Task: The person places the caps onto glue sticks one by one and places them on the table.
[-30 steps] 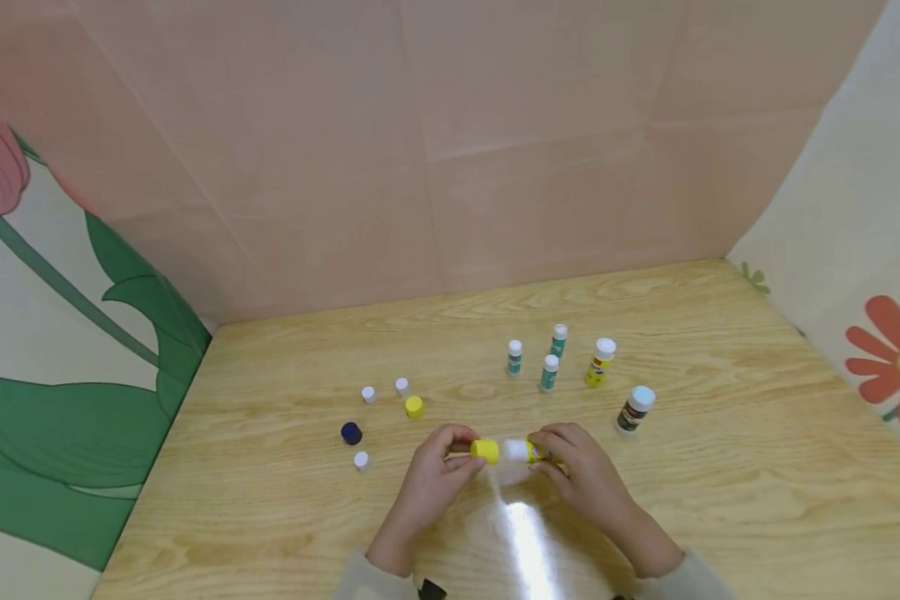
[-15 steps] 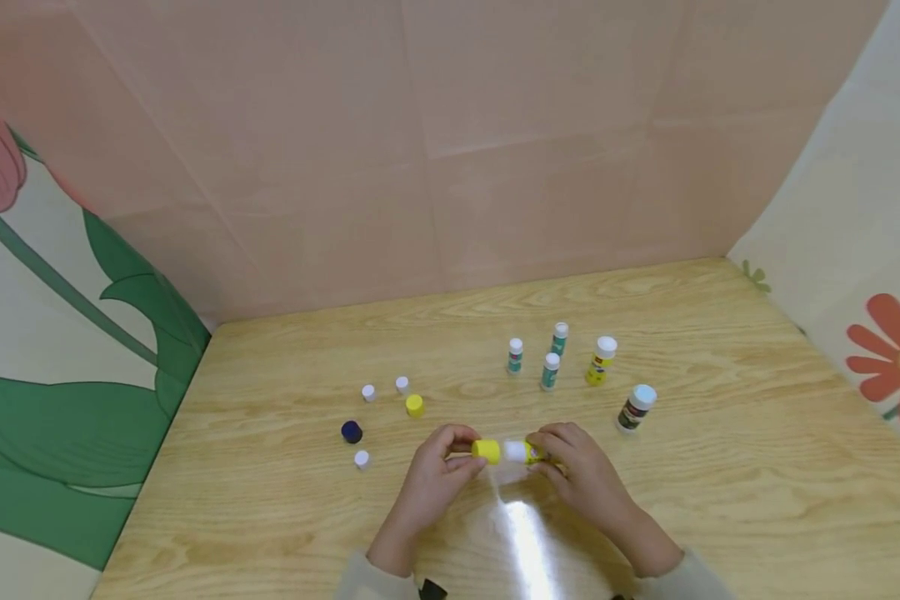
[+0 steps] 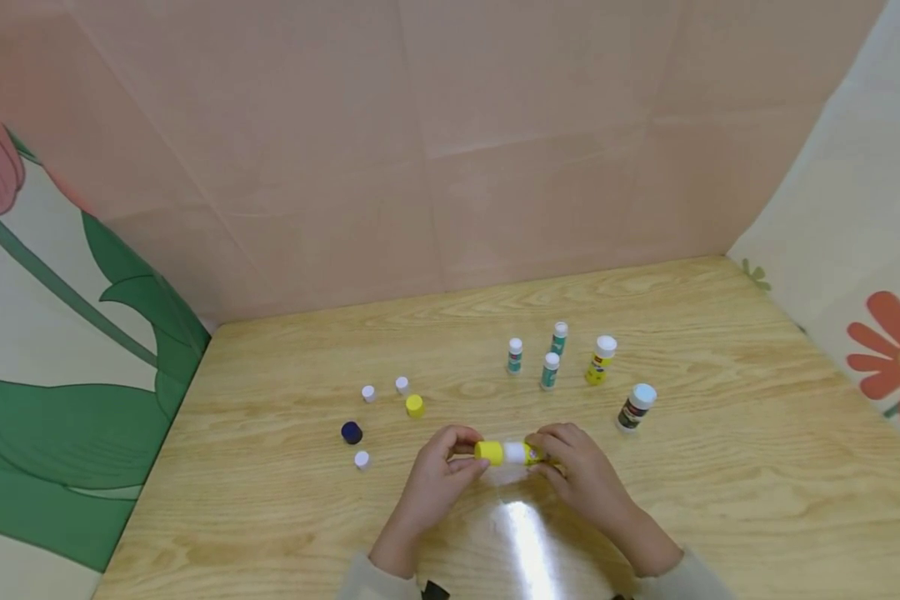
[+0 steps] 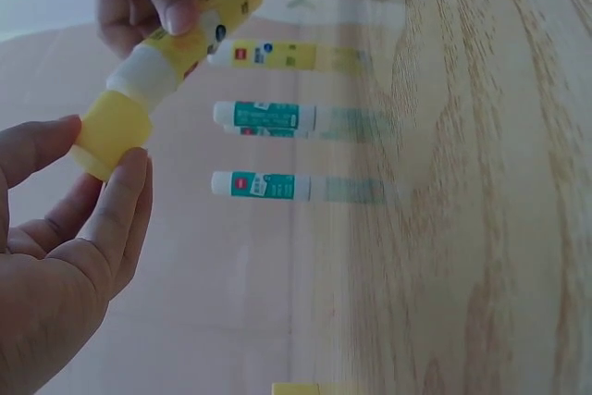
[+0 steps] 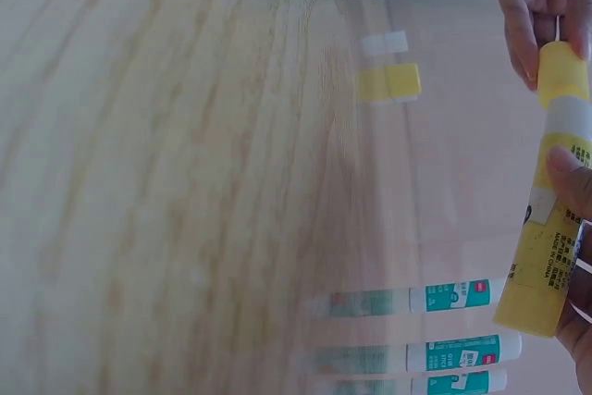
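While the left hand (image 3: 438, 471) is pinching a yellow cap (image 3: 488, 453), the right hand (image 3: 587, 473) beside it is gripping a glue stick (image 5: 539, 252) I'm judging light, stiff, best held mid-barrel.

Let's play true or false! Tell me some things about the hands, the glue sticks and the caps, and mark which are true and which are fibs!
1. The left-hand grip pinches a yellow cap. True.
2. The right-hand grip holds a teal glue stick. False: the right-hand grip holds a yellow glue stick.
3. Three teal glue sticks stand on the table. True.
4. The dark blue cap lies between the two hands. False: the dark blue cap is on the table, to the left of both hands.
5. Three white caps are on the table. True.
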Demonstrator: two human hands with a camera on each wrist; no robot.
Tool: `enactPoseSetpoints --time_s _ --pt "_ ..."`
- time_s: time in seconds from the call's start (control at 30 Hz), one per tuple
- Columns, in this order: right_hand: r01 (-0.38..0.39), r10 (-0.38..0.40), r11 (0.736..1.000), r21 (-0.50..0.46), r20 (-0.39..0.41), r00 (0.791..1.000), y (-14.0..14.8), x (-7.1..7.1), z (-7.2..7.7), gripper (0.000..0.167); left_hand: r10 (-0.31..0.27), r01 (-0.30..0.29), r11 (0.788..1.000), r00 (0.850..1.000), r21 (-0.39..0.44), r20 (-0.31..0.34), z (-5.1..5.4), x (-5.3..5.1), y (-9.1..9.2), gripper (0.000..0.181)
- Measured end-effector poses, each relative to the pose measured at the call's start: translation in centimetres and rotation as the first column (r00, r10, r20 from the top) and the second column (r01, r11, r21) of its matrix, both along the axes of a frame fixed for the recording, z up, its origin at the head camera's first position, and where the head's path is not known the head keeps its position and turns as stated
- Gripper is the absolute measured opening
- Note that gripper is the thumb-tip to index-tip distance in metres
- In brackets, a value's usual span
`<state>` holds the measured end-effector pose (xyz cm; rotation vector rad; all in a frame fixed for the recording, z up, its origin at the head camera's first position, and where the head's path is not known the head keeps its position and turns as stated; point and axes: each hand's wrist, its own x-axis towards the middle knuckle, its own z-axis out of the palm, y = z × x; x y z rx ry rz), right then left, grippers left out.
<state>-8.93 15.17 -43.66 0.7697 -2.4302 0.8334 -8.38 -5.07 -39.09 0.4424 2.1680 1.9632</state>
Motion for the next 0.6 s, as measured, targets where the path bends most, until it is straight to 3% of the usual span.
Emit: enactPoseSetpoints --time_s 0.6 --pt "-0.009 0.009 1.000 -0.003 -0.014 1.000 -0.06 0.01 0.07 0.040 -0.009 0.009 1.000 1.000 -0.006 -0.001 -0.16 0.01 0.13 0.023"
